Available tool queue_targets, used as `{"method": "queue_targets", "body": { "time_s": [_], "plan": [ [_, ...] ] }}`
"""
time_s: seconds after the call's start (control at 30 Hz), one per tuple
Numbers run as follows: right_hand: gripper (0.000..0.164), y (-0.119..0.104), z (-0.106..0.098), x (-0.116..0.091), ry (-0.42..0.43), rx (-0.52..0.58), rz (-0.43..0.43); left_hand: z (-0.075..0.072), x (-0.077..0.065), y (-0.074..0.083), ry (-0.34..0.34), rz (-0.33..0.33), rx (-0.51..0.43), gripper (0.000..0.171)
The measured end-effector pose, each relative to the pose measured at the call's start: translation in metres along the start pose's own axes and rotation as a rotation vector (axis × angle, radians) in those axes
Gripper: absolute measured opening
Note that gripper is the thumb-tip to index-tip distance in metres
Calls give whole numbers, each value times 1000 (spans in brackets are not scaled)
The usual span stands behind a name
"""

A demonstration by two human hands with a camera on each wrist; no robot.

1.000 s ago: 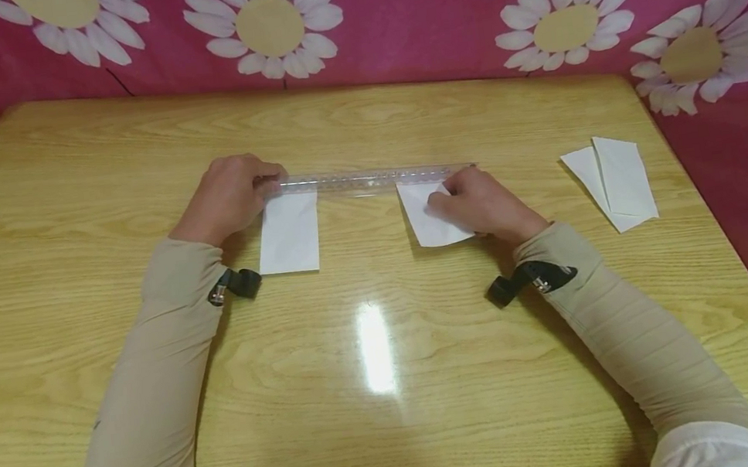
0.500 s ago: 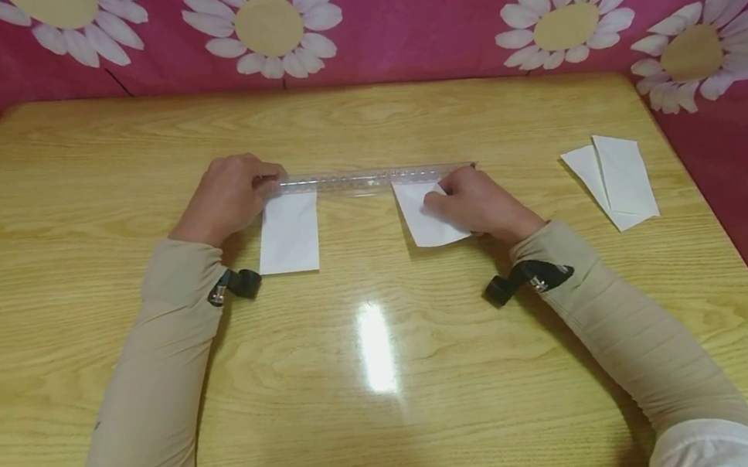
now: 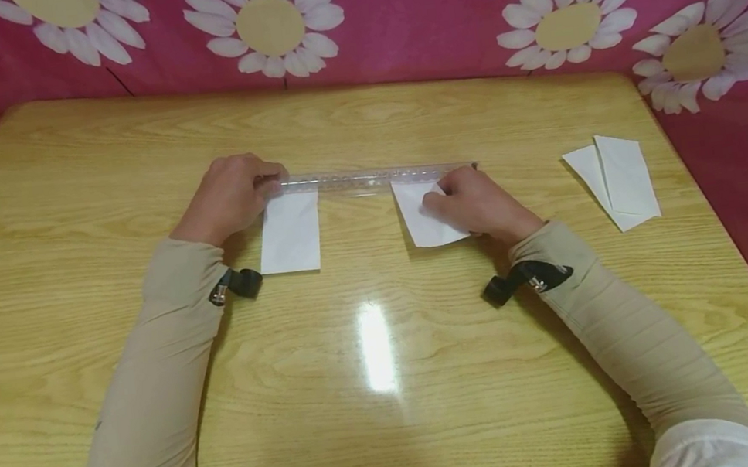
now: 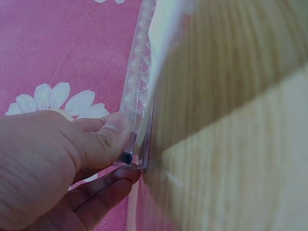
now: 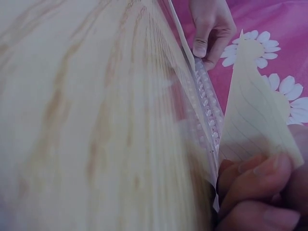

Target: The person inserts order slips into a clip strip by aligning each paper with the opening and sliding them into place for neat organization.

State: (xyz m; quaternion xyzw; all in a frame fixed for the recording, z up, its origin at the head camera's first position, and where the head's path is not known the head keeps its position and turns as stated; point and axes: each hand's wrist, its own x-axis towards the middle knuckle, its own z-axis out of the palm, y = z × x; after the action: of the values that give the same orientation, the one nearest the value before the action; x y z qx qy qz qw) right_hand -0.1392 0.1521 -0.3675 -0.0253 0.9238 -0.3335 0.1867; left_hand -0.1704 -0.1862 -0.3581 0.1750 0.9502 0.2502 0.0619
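A clear plastic strip (image 3: 355, 180) with a row of round bumps (image 4: 137, 65) lies across the table. My left hand (image 3: 232, 196) pinches its left end between thumb and fingers. A white paper piece (image 3: 291, 232) lies just in front of that end, its far edge meeting the strip. My right hand (image 3: 482, 201) pinches a second paper piece (image 3: 422, 216) near the strip's right part. In the right wrist view that paper (image 5: 252, 115) stands up from the curled fingers (image 5: 260, 180), with faint lines on its face. How the papers join the strip cannot be made out.
Two overlapping white papers (image 3: 626, 175) lie at the right side of the wooden table (image 3: 385, 435). A pink cloth with daisies (image 3: 418, 18) hangs behind the table's far edge. Dark cameras are strapped to both wrists.
My right hand has shifted slightly to the left along with its paper, narrowing the gap between the two pieces. My left hand and the strip stay in place.
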Motion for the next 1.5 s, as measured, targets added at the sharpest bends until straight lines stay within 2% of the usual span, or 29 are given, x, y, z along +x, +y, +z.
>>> {"method": "queue_targets", "body": {
  "time_s": [0.57,1.5],
  "plan": [
    [28,-4,2,0,-6,36,0,0,0,0,4,-8,-3,29],
    [29,-9,4,1,-6,-4,15,0,1,-2,2,-15,-14,28]
  ]
}}
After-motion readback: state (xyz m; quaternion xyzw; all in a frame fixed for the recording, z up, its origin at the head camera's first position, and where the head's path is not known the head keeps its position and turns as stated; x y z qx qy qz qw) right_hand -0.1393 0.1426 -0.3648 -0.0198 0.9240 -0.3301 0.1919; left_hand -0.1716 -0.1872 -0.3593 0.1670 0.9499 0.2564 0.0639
